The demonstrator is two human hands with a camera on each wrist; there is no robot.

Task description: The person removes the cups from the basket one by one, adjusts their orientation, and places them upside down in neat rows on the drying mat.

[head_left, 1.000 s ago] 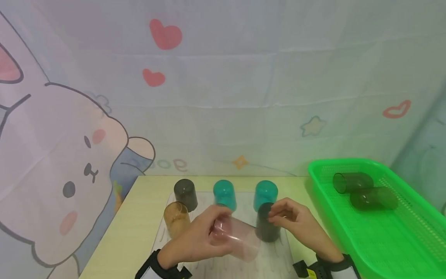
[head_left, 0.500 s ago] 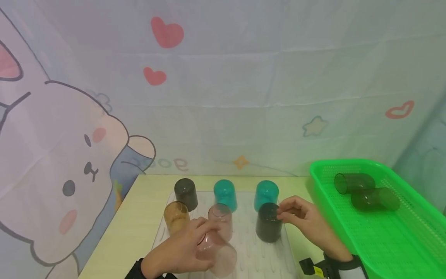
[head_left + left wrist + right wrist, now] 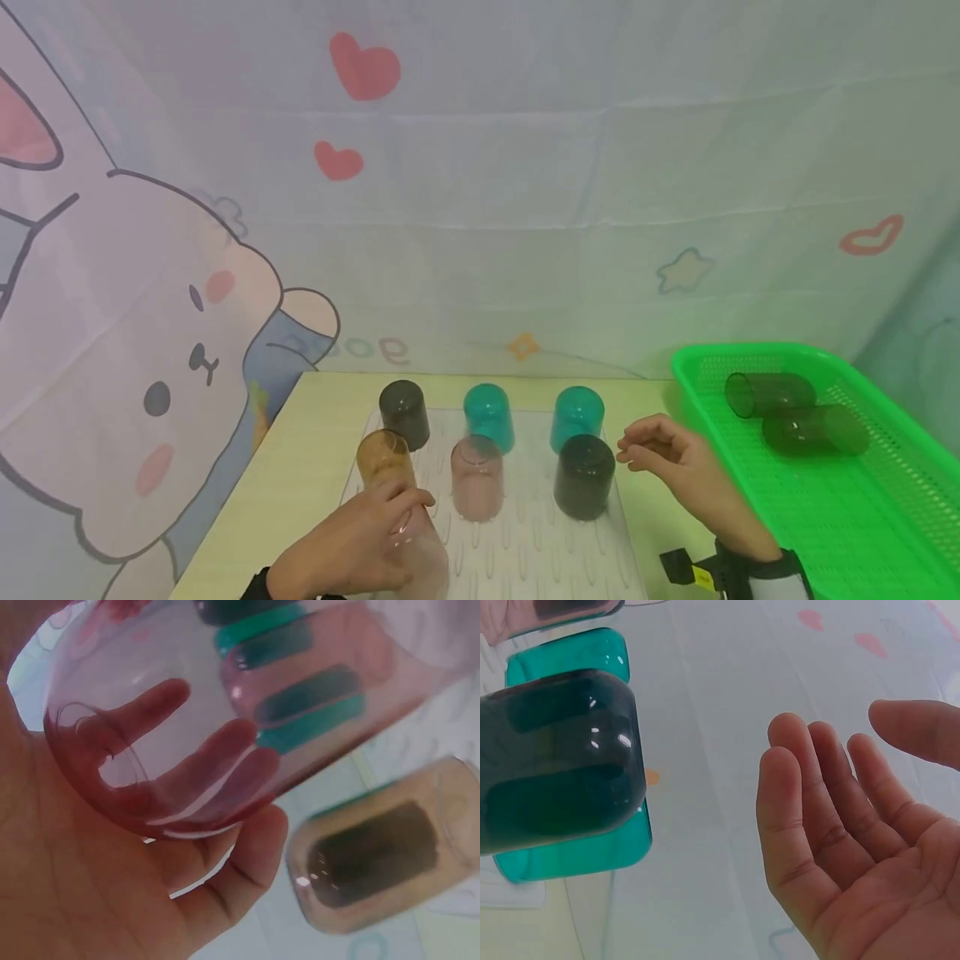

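Observation:
My left hand (image 3: 341, 537) grips a clear pink cup (image 3: 423, 558) by its rounded base, low over the front left of a white ridged mat (image 3: 517, 554). Just behind it an amber cup (image 3: 382, 454) stands upside down. Another pink cup (image 3: 477, 483) is inverted in the middle of that row, with a dark grey cup (image 3: 585, 482) at its right end. Held apart from this grey cup, my right hand (image 3: 675, 475) has loosely bent fingers with nothing in them. Whether the held cup's rim touches the mat cannot be seen.
Behind stand a second dark grey cup (image 3: 403, 412) and two teal cups (image 3: 489, 412), all inverted. At right a green basket (image 3: 757, 354) holds two dark see-through cups (image 3: 772, 393) lying on their sides. A printed cloth (image 3: 510, 208) hangs behind the pale table (image 3: 300, 450).
My left hand has carried the pink cup leftward and toward me, from beside the right grey cup to in front of the amber one. My right hand has drawn away from the grey cup.

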